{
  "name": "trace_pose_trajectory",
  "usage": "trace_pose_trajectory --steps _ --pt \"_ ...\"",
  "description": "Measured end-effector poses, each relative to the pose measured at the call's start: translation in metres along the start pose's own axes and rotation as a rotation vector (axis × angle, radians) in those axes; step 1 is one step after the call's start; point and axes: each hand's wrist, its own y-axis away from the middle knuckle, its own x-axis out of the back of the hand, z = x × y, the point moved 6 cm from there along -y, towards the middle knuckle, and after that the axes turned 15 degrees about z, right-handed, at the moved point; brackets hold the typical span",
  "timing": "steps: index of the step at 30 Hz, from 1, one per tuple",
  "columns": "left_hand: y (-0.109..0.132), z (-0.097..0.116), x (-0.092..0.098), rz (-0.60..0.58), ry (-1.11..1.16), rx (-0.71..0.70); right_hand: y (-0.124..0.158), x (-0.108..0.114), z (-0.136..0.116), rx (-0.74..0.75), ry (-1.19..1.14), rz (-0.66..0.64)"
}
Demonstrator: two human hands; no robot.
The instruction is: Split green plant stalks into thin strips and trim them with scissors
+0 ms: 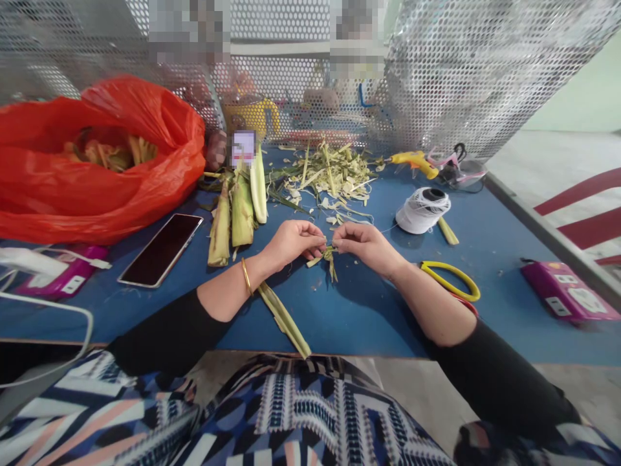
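My left hand [301, 243] and my right hand [363, 246] meet over the table, thumbs and forefingers pinched nearly together. Between and just below the fingertips is a small bunch of green-yellow husk strips [332, 266], its ends sticking out. A fine white thread runs from the thread spool [421, 211] toward my right hand. Exactly how the thread and strips meet is hidden by the fingers. A long folded husk strip [285, 321] lies near the front edge, below my left wrist.
Left are an open red plastic bag [101, 188], a phone [161, 250] and husk-covered stalks [242, 210]. Husk scraps [334, 171] are heaped at the back. Rightward lie a yellow glue gun [414, 163], yellow-handled scissors [451, 279] and a purple power strip [570, 291]. Perforated metal partitions stand behind.
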Motion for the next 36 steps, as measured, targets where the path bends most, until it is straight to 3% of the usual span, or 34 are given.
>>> trace_pose_trajectory --steps 6,11,16,22,27,32,36 --pt "0.001 0.001 0.000 0.035 0.017 -0.026 0.001 -0.004 -0.003 0.020 -0.009 -0.023" --pt "0.001 0.000 -0.002 -0.002 0.005 -0.047 0.001 -0.004 -0.003 0.027 0.004 -0.028" --pt "0.001 0.001 -0.003 -0.030 -0.019 -0.092 0.000 -0.002 -0.001 0.029 -0.005 0.015" --pt "0.003 0.004 -0.006 -0.050 -0.106 -0.172 -0.001 -0.001 -0.007 0.151 0.050 0.105" --pt "0.005 0.008 -0.008 -0.074 -0.123 -0.260 -0.002 -0.001 -0.002 0.105 -0.031 0.113" --pt "0.006 0.015 -0.007 -0.075 -0.169 -0.371 -0.004 0.001 -0.001 0.208 0.135 0.075" --pt "0.006 0.015 -0.006 -0.059 -0.196 -0.383 -0.005 0.000 -0.001 0.261 0.243 0.077"
